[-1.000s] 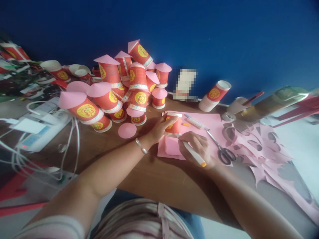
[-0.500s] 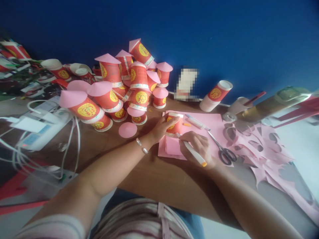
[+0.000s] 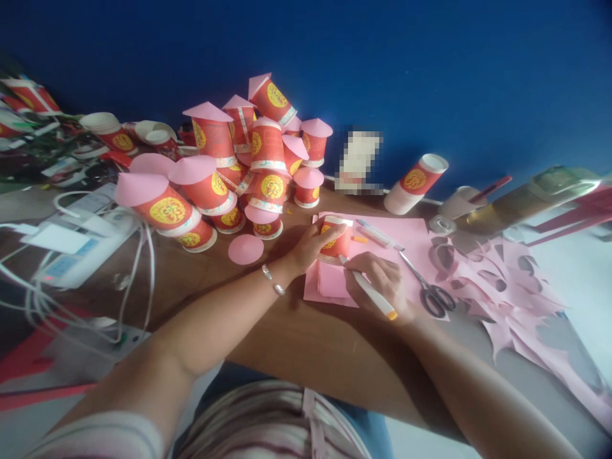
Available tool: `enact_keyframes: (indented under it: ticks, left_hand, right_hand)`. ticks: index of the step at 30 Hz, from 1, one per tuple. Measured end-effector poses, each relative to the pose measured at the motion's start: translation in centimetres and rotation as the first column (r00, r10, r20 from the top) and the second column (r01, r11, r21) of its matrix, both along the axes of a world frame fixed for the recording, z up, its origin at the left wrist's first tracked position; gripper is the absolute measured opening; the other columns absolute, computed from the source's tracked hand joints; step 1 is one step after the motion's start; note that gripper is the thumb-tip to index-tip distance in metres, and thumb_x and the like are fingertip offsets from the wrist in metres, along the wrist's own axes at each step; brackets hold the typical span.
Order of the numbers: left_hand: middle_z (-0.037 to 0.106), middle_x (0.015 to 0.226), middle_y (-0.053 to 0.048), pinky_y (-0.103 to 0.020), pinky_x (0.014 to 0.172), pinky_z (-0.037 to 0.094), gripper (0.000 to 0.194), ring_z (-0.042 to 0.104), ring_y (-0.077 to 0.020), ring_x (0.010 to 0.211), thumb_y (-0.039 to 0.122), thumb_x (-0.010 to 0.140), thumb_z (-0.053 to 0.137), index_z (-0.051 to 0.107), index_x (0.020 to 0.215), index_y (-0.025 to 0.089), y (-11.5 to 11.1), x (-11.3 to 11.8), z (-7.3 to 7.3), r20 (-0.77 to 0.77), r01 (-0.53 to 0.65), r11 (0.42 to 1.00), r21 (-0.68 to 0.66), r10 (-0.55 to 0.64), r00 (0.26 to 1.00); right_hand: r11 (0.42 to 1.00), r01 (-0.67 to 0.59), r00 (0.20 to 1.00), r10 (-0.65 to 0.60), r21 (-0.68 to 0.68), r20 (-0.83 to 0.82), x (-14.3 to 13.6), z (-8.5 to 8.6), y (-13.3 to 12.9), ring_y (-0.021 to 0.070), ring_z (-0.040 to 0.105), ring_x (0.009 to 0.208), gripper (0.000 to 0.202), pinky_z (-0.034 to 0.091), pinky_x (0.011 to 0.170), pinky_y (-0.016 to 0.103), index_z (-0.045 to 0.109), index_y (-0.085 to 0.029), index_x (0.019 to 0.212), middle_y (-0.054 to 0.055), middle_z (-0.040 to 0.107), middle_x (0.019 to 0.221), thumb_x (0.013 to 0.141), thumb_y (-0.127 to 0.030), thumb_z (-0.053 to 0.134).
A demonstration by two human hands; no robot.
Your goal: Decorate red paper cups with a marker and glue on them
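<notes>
While the left hand (image 3: 308, 247) curls its fingers round a red paper cup (image 3: 340, 243), thumb laid across its side, the right hand (image 3: 382, 280) pinches a white pen (image 3: 371, 294), tip close by the cup's near edge; from where I stand I can't tell whether it touches. The cup looks light and thin-walled, apt to dent if squeezed hard, so a gentle hold near the stiffer rim should suit it. It is over a pink sheet (image 3: 411, 234) on the counter (image 3: 287, 335), beside some pink squares (image 3: 333, 282). Scissors (image 3: 437, 301) lie to the right; leftward, a pink disc (image 3: 245, 249) and piled pink-topped cups (image 3: 268, 185).
</notes>
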State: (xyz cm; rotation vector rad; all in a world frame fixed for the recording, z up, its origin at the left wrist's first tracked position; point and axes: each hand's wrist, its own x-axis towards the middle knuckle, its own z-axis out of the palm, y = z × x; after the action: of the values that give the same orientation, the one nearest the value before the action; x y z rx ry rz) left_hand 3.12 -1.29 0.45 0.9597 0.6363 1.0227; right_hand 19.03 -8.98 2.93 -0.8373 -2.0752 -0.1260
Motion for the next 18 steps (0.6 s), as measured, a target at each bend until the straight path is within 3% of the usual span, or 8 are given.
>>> enact_keyframes:
  ticks: [18]
  left_hand:
    - [0.065,0.085,0.000,-0.029,0.076,0.047,0.037,0.061,-0.0144,0.080,0.048,0.080,0.080,0.066,0.094,0.017,-0.08,-0.01,-0.10,0.018,0.001,1.000,0.001,-0.001,1.000]
  right_hand:
    - [0.999,0.009,1.000,-0.008,-0.051,0.012,0.12,0.32,-0.07,0.0125,0.066,0.061,0.015,0.053,0.058,0.023,0.061,-0.021,0.098,0.000,0.070,0.077,0.091,-0.008,0.059]
